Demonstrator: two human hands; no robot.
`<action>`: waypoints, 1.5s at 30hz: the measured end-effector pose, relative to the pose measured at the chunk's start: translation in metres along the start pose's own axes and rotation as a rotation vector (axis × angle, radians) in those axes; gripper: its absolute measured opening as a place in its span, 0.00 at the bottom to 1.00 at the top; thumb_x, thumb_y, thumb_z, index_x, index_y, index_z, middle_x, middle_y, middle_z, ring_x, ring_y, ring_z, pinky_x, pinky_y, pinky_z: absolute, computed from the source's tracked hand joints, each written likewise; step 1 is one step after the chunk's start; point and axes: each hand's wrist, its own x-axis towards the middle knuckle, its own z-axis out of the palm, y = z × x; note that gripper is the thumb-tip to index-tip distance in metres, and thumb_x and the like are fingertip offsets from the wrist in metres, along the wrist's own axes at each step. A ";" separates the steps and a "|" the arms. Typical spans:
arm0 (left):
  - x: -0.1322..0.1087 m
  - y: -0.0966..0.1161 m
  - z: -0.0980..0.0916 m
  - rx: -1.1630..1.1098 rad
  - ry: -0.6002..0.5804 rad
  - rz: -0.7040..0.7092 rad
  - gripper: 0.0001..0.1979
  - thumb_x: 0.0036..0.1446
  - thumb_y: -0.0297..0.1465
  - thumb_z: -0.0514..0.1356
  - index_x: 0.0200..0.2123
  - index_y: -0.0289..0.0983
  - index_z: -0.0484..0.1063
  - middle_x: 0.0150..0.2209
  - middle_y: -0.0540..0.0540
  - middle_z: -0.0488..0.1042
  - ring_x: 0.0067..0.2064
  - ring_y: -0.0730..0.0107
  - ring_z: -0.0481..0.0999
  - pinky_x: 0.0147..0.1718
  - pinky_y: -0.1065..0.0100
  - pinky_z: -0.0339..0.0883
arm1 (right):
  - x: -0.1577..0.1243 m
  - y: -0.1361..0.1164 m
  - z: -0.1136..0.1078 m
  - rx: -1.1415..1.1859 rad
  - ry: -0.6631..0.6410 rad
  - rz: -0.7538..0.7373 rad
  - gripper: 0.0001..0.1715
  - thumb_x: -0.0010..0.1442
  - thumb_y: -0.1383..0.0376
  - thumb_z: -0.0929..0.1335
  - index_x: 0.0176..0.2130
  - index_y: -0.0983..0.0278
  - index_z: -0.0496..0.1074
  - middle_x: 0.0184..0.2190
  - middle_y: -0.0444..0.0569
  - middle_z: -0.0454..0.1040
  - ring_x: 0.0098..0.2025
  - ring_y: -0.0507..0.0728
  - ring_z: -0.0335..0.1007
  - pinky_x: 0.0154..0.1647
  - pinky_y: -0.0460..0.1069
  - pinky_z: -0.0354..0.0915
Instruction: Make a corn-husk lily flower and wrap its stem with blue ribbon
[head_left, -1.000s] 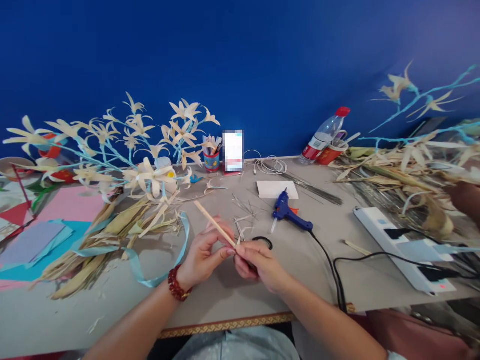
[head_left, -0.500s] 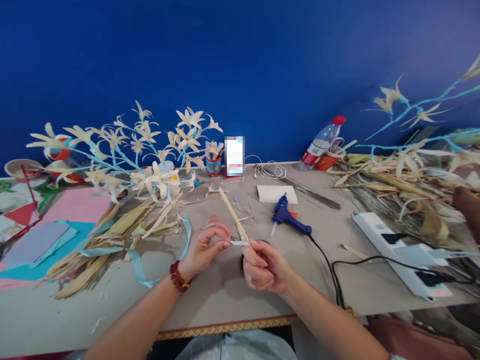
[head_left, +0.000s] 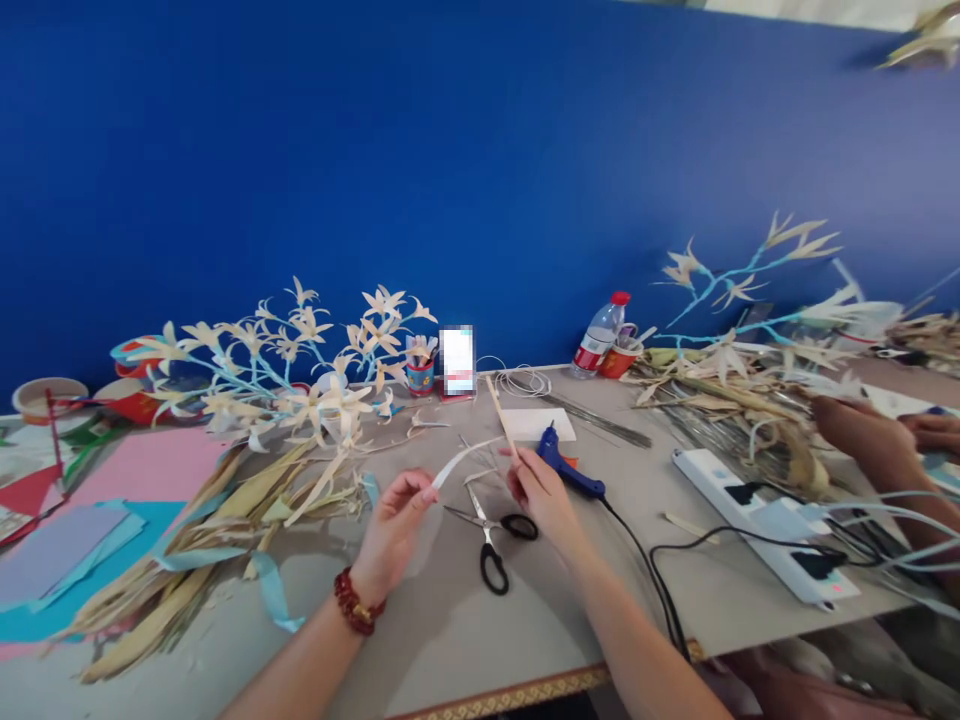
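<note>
My left hand (head_left: 397, 520), with a red bead bracelet at the wrist, pinches one end of a thin white strip (head_left: 459, 460) that curves up to the right. My right hand (head_left: 538, 490) is closed on the lower end of a thin wooden stick (head_left: 500, 412), which points up and away. Between my hands, black-handled scissors (head_left: 487, 535) lie on the table with their blades apart. The blue glue gun (head_left: 571, 465) lies just beyond my right hand, beside a white card (head_left: 534, 424).
White flowers on blue stems (head_left: 300, 370), dry husks (head_left: 225, 520) and coloured papers (head_left: 67, 560) are at the left. A power strip (head_left: 757, 530), cables and another person's hands (head_left: 870, 435) are at the right. A bottle (head_left: 598, 340) and phone (head_left: 459, 362) stand behind.
My hands have moved apart, and the strip now stretches from my left hand. The scissors lie in view between them. The view has shifted, showing another person's hands at the right.
</note>
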 end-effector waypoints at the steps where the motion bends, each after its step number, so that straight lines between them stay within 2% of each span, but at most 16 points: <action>1: -0.001 0.000 0.000 -0.035 0.011 -0.015 0.05 0.53 0.31 0.64 0.28 0.38 0.72 0.29 0.50 0.69 0.37 0.70 0.68 0.44 0.66 0.61 | 0.003 0.001 -0.003 -0.191 0.023 -0.036 0.20 0.63 0.59 0.61 0.51 0.65 0.67 0.21 0.41 0.66 0.23 0.52 0.62 0.20 0.43 0.56; 5: -0.002 0.003 -0.001 -0.148 0.020 -0.050 0.04 0.54 0.32 0.64 0.30 0.38 0.72 0.27 0.51 0.69 0.36 0.71 0.69 0.47 0.63 0.60 | 0.004 0.001 -0.013 -0.876 0.097 -0.033 0.27 0.63 0.68 0.57 0.61 0.64 0.57 0.30 0.48 0.75 0.33 0.57 0.71 0.30 0.46 0.59; 7: -0.002 0.005 -0.002 -0.184 0.012 -0.052 0.05 0.55 0.32 0.63 0.29 0.38 0.72 0.27 0.51 0.69 0.35 0.71 0.69 0.49 0.63 0.60 | 0.002 -0.001 -0.015 -1.079 0.123 -0.008 0.28 0.64 0.69 0.57 0.62 0.64 0.55 0.32 0.50 0.77 0.34 0.58 0.73 0.29 0.47 0.59; 9: -0.003 0.007 -0.002 -0.203 0.007 -0.044 0.05 0.55 0.32 0.63 0.29 0.37 0.72 0.27 0.51 0.70 0.35 0.71 0.69 0.49 0.63 0.60 | 0.001 -0.003 -0.014 -1.167 0.135 -0.006 0.29 0.63 0.69 0.58 0.63 0.63 0.55 0.35 0.52 0.78 0.35 0.59 0.74 0.28 0.47 0.58; 12: -0.004 0.011 -0.001 -0.177 0.005 -0.025 0.04 0.55 0.32 0.63 0.31 0.37 0.73 0.28 0.50 0.71 0.37 0.71 0.69 0.49 0.63 0.59 | -0.001 -0.004 -0.013 -1.197 0.135 -0.030 0.28 0.61 0.72 0.60 0.61 0.65 0.59 0.41 0.57 0.77 0.37 0.60 0.74 0.31 0.48 0.60; 15: -0.004 0.013 -0.001 -0.154 0.023 0.000 0.03 0.54 0.31 0.63 0.31 0.37 0.73 0.29 0.50 0.71 0.37 0.71 0.70 0.48 0.65 0.60 | -0.003 -0.010 -0.010 -1.214 0.108 -0.097 0.24 0.60 0.72 0.61 0.55 0.69 0.66 0.46 0.62 0.73 0.45 0.65 0.70 0.43 0.53 0.61; 17: -0.004 0.013 -0.002 -0.172 0.030 0.010 0.03 0.54 0.31 0.64 0.30 0.37 0.73 0.29 0.50 0.71 0.36 0.71 0.70 0.48 0.65 0.61 | -0.003 -0.015 -0.006 -1.201 0.053 -0.161 0.20 0.59 0.71 0.62 0.51 0.68 0.70 0.48 0.62 0.71 0.50 0.66 0.65 0.50 0.56 0.58; 19: -0.002 0.014 -0.003 -0.190 0.025 0.013 0.04 0.54 0.31 0.64 0.30 0.37 0.73 0.28 0.50 0.71 0.36 0.72 0.70 0.49 0.63 0.61 | -0.002 -0.020 0.002 -1.162 -0.050 -0.222 0.17 0.58 0.69 0.65 0.47 0.65 0.73 0.48 0.59 0.72 0.51 0.65 0.64 0.52 0.55 0.57; 22: 0.000 0.016 -0.004 -0.225 0.007 0.008 0.04 0.54 0.31 0.63 0.29 0.38 0.72 0.27 0.51 0.71 0.34 0.72 0.70 0.51 0.59 0.61 | 0.004 -0.022 0.021 -1.065 -0.227 -0.287 0.18 0.57 0.66 0.68 0.48 0.62 0.73 0.46 0.53 0.74 0.46 0.60 0.69 0.47 0.49 0.61; 26: 0.002 0.019 -0.004 -0.303 0.000 -0.017 0.03 0.53 0.29 0.64 0.29 0.38 0.72 0.25 0.51 0.71 0.33 0.72 0.71 0.51 0.58 0.63 | 0.018 -0.017 0.051 -0.927 -0.373 -0.314 0.28 0.56 0.62 0.70 0.56 0.57 0.66 0.40 0.45 0.76 0.32 0.52 0.71 0.33 0.44 0.62; 29: 0.000 0.021 -0.002 -0.312 -0.029 -0.037 0.04 0.53 0.29 0.64 0.28 0.38 0.71 0.24 0.52 0.70 0.32 0.72 0.70 0.50 0.59 0.64 | 0.033 -0.012 0.070 -0.881 -0.386 -0.300 0.23 0.58 0.63 0.69 0.53 0.60 0.69 0.31 0.44 0.77 0.29 0.51 0.70 0.28 0.44 0.60; 32: -0.004 0.026 0.002 -0.306 -0.076 -0.061 0.06 0.55 0.29 0.63 0.26 0.38 0.70 0.24 0.52 0.67 0.32 0.72 0.69 0.50 0.59 0.64 | 0.050 -0.009 0.079 -0.872 -0.355 -0.295 0.12 0.62 0.63 0.66 0.44 0.64 0.75 0.29 0.46 0.77 0.30 0.52 0.70 0.29 0.44 0.59; 36: -0.010 0.042 0.014 -0.317 -0.098 -0.088 0.07 0.57 0.29 0.61 0.26 0.38 0.68 0.23 0.52 0.65 0.33 0.71 0.68 0.50 0.58 0.63 | 0.070 -0.009 0.068 -0.895 -0.332 -0.282 0.12 0.65 0.66 0.63 0.38 0.65 0.75 0.31 0.45 0.77 0.33 0.51 0.72 0.35 0.45 0.64; 40: -0.028 0.069 0.024 -0.273 -0.087 -0.130 0.06 0.57 0.30 0.61 0.27 0.39 0.69 0.23 0.52 0.64 0.32 0.71 0.67 0.50 0.56 0.64 | 0.084 -0.008 0.040 -0.993 -0.303 -0.222 0.12 0.65 0.62 0.65 0.45 0.67 0.71 0.42 0.50 0.74 0.40 0.55 0.72 0.41 0.53 0.70; 42: -0.047 0.085 0.018 -0.165 -0.048 -0.117 0.06 0.55 0.33 0.62 0.27 0.40 0.69 0.22 0.51 0.64 0.32 0.69 0.69 0.50 0.52 0.64 | 0.088 -0.007 0.025 -1.048 -0.281 -0.206 0.16 0.65 0.61 0.66 0.50 0.66 0.68 0.48 0.52 0.71 0.44 0.57 0.71 0.44 0.56 0.70; 45: -0.082 0.111 -0.012 0.134 0.173 0.001 0.13 0.45 0.40 0.67 0.21 0.42 0.68 0.22 0.48 0.67 0.34 0.59 0.71 0.46 0.47 0.67 | 0.091 -0.006 0.005 -1.108 -0.265 -0.218 0.16 0.65 0.61 0.66 0.51 0.66 0.67 0.49 0.52 0.70 0.46 0.58 0.71 0.45 0.57 0.69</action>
